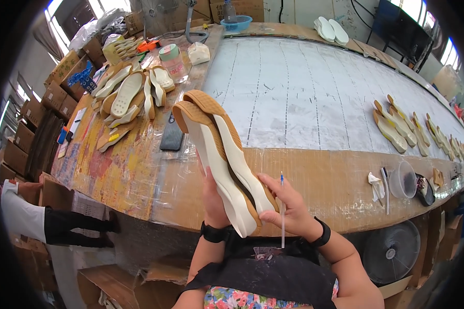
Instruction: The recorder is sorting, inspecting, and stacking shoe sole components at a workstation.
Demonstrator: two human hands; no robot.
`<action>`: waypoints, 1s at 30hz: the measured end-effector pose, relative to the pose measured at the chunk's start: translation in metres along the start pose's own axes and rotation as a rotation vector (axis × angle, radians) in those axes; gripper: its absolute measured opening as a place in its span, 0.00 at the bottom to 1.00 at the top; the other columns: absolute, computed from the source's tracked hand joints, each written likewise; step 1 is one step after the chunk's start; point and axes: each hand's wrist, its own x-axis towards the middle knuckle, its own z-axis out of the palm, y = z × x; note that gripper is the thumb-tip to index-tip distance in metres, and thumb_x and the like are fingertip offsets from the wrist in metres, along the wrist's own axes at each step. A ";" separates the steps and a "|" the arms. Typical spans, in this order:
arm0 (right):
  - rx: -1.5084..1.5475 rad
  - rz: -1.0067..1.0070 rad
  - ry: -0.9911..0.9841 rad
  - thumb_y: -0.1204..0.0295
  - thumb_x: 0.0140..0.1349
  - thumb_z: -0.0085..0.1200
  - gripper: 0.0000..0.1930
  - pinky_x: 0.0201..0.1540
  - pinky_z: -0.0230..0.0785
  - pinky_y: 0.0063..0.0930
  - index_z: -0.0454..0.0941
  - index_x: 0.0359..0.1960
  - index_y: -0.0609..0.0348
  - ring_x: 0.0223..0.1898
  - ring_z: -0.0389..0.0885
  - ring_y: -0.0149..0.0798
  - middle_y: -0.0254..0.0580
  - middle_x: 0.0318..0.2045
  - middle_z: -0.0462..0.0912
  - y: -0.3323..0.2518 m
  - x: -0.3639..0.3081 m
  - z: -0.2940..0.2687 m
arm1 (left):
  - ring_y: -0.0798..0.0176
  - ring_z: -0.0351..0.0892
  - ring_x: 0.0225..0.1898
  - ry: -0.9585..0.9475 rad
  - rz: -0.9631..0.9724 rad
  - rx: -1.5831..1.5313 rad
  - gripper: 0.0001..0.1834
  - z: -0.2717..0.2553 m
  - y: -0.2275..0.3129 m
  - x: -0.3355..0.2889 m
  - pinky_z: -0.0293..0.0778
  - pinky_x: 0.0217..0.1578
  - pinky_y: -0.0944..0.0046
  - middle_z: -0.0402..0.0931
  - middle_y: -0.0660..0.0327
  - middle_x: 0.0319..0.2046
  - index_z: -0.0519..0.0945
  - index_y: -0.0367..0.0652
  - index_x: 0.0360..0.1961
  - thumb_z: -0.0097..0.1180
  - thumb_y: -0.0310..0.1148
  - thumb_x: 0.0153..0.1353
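Note:
A pair of shoe soles, white midsoles with tan treaded bottoms, is held up side by side in front of me. My left hand (214,202) is wrapped round the outer side of the left sole (207,154), its fingers mostly hidden behind it. My right hand (290,207) pinches the lower end of the right sole (241,167), thumb on its edge. A thin clear pen (282,216) with a blue tip stands upright between my right-hand fingers. The soles lie close together, with a narrow dark gap between them.
A heap of soles (126,95) lies on the stained table at left, near a dark phone-like slab (171,135) and a lidded jar (173,63). More soles (389,129) stand in a row at right. A plastic tub (402,179) sits near the right edge. Someone in white (23,211) stands at left.

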 end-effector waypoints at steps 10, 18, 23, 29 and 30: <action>0.145 0.323 -0.054 0.65 0.55 0.53 0.24 0.34 0.66 0.27 0.65 0.54 0.58 0.31 0.72 0.39 0.48 0.34 0.75 0.050 -0.009 0.007 | 0.57 0.66 0.51 0.012 0.012 0.300 0.33 -0.013 0.003 0.000 0.65 0.51 0.60 0.60 0.51 0.54 0.44 0.43 0.63 0.43 0.28 0.59; -0.146 0.367 0.061 0.64 0.56 0.51 0.18 0.36 0.68 0.30 0.71 0.46 0.60 0.32 0.75 0.40 0.48 0.30 0.77 0.140 -0.010 -0.029 | 0.57 0.63 0.53 0.125 0.066 0.469 0.35 -0.077 -0.038 0.015 0.60 0.53 0.62 0.56 0.53 0.57 0.47 0.39 0.62 0.44 0.20 0.53; 0.255 0.640 0.374 0.67 0.56 0.50 0.14 0.34 0.68 0.26 0.75 0.41 0.62 0.30 0.77 0.36 0.45 0.29 0.80 0.169 -0.007 -0.044 | 0.55 0.63 0.53 0.136 0.137 0.560 0.35 -0.081 -0.044 0.018 0.62 0.52 0.60 0.57 0.52 0.56 0.48 0.38 0.62 0.44 0.20 0.51; 0.017 0.470 0.324 0.68 0.57 0.49 0.13 0.33 0.68 0.25 0.75 0.41 0.60 0.29 0.76 0.31 0.41 0.28 0.80 0.168 -0.013 -0.040 | 0.54 0.63 0.53 0.149 0.114 0.526 0.34 -0.069 -0.041 0.014 0.62 0.52 0.59 0.57 0.51 0.56 0.49 0.39 0.62 0.42 0.20 0.51; 0.019 0.467 0.321 0.68 0.57 0.49 0.13 0.33 0.68 0.25 0.75 0.41 0.60 0.29 0.76 0.31 0.41 0.28 0.80 0.168 -0.014 -0.042 | 0.54 0.63 0.53 0.152 0.118 0.526 0.34 -0.067 -0.042 0.014 0.62 0.52 0.59 0.57 0.51 0.56 0.49 0.39 0.62 0.42 0.20 0.51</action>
